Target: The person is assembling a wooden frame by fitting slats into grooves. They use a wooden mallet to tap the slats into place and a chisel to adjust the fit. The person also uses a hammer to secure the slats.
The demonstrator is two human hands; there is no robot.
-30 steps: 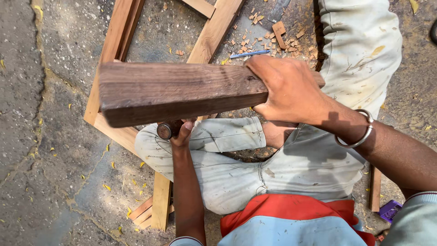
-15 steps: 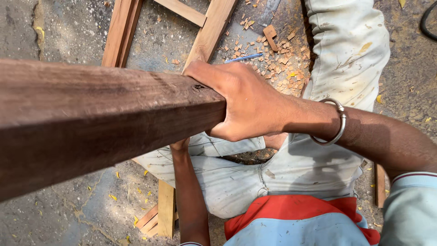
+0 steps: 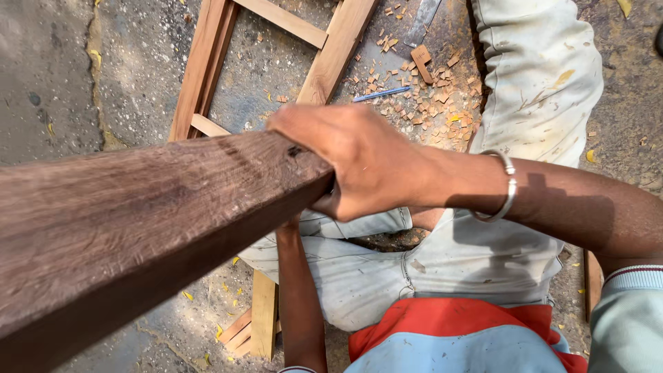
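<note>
Big dark wooden block [image 3: 138,228] fills the whole left side, running from the grip out toward 8 o'clock and right up close to the camera. The right hand [image 3: 359,162] is wrapped tight round its far end, fingers curled under. Behind it, at 12 o'clock, a pale wooden frame [image 3: 207,62] lies on the concrete ground [image 3: 48,76]. The left hand is hidden under the block, only the forearm [image 3: 297,290] shows, so can't tell its grip. Wood chips [image 3: 428,103] at 1 o'clock, a blue pencil [image 3: 381,94] among them.
</note>
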